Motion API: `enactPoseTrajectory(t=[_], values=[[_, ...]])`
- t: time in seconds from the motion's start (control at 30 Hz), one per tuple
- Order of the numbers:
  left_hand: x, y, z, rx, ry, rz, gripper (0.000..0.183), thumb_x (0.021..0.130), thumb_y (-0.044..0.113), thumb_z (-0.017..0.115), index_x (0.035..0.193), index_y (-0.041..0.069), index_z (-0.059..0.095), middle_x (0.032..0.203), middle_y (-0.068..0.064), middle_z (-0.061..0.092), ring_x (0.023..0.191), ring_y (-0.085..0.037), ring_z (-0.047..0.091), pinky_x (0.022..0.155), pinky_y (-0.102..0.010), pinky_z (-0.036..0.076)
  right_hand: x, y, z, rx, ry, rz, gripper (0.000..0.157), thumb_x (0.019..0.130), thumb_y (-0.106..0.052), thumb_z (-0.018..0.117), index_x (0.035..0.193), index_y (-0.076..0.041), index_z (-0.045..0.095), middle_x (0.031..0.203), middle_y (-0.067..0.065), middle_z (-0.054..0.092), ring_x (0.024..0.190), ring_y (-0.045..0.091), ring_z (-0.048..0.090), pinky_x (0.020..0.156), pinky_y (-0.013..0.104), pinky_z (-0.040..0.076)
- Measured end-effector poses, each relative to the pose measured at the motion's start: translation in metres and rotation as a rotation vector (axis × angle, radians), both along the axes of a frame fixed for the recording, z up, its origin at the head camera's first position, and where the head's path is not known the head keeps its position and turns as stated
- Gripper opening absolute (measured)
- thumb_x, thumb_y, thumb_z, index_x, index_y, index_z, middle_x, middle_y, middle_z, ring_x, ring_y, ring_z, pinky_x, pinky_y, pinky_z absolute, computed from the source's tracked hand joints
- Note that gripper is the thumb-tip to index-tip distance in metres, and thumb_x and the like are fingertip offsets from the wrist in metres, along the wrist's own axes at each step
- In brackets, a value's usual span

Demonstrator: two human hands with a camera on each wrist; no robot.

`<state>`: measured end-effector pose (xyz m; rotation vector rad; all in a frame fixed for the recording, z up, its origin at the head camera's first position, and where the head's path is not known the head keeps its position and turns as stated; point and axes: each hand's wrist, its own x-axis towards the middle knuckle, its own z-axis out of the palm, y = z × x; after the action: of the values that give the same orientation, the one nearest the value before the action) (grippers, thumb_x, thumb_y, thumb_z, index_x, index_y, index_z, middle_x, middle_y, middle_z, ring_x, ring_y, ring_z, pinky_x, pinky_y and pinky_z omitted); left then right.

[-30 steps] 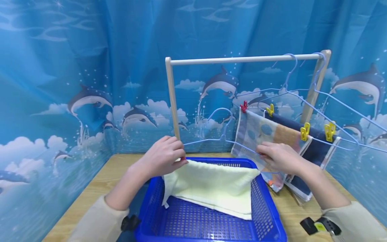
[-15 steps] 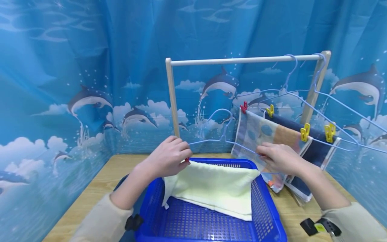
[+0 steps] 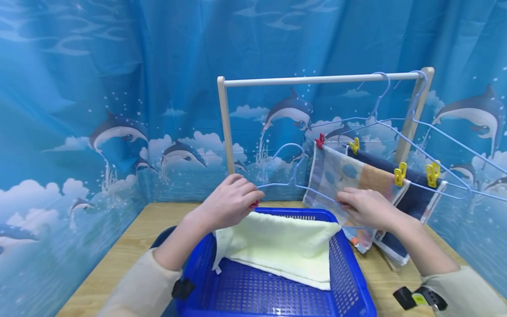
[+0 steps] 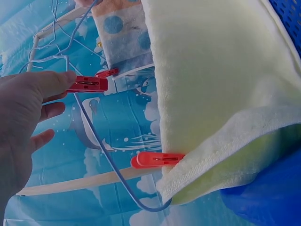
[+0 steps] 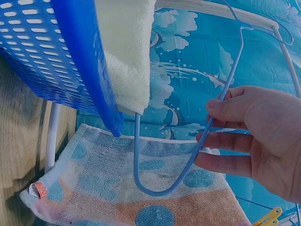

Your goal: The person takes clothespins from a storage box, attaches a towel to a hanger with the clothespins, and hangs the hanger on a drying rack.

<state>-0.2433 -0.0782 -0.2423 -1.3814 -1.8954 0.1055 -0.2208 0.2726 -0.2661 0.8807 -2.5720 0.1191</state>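
Note:
My left hand (image 3: 229,202) pinches a red clothespin (image 4: 88,84) between thumb and finger, just above the pale yellow towel (image 3: 281,244). The towel is folded over the bottom bar of a light blue wire hanger (image 3: 293,180) and hangs into the blue basket. A second red clothespin (image 4: 159,160) grips the towel near its left end in the left wrist view; my hand hides that spot in the head view. With my right hand (image 3: 368,209) I hold the hanger's right arm, thumb on one side and fingers on the other, as the right wrist view shows.
The blue plastic basket (image 3: 362,288) stands on a wooden table (image 3: 130,237). Behind it is a drying rack (image 3: 317,79). Two hangers on its right bear a patterned towel (image 3: 344,169) and a dark blue towel (image 3: 408,215), held by red and yellow clothespins.
My left hand has moved right along the towel's top edge, with a red clothespin now showing at its fingertips. The right hand and the hanger stay nearly still.

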Motion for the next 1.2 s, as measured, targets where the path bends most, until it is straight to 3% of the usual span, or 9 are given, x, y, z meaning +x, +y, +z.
enactPoseTrajectory(t=[0.27, 0.7, 0.97, 1.2], values=[[0.001, 0.009, -0.002, -0.039, -0.045, 0.013, 0.014, 0.083, 0.007, 0.065, 0.096, 0.012, 0.068, 0.093, 0.000, 0.064, 0.093, -0.019, 0.058, 0.086, -0.034, 0.043, 0.001, 0.001, 0.001, 0.005, -0.023, -0.010, 0.019, 0.084, -0.002, 0.064, 0.081, -0.020, 0.058, 0.074, -0.011, 0.048, 0.054, 0.002, 0.037, 0.046, 0.021, 0.032], [0.007, 0.033, -0.003, -0.100, -0.067, 0.050, 0.021, 0.083, 0.021, 0.068, 0.104, 0.017, 0.066, 0.094, 0.004, 0.064, 0.090, -0.015, 0.060, 0.087, -0.034, 0.042, 0.001, 0.002, 0.000, 0.004, -0.002, 0.007, 0.019, 0.082, -0.002, 0.065, 0.082, -0.020, 0.058, 0.075, -0.011, 0.050, 0.055, 0.001, 0.038, 0.046, 0.021, 0.033], [0.007, 0.049, -0.005, -0.041, -0.077, -0.018, 0.026, 0.080, 0.030, 0.072, 0.101, 0.015, 0.066, 0.091, 0.004, 0.066, 0.088, -0.013, 0.060, 0.087, -0.033, 0.043, 0.001, 0.000, 0.000, 0.009, -0.018, -0.011, 0.018, 0.083, -0.001, 0.064, 0.082, -0.019, 0.058, 0.074, -0.011, 0.048, 0.054, 0.002, 0.037, 0.045, 0.021, 0.031], [0.007, 0.061, -0.007, -0.067, -0.041, -0.008, 0.026, 0.081, 0.032, 0.070, 0.102, 0.017, 0.067, 0.092, 0.005, 0.065, 0.091, -0.014, 0.059, 0.086, -0.032, 0.043, 0.001, -0.001, 0.000, -0.005, -0.011, -0.022, 0.018, 0.083, -0.001, 0.064, 0.083, -0.018, 0.060, 0.076, -0.010, 0.050, 0.054, 0.002, 0.037, 0.045, 0.021, 0.032]])
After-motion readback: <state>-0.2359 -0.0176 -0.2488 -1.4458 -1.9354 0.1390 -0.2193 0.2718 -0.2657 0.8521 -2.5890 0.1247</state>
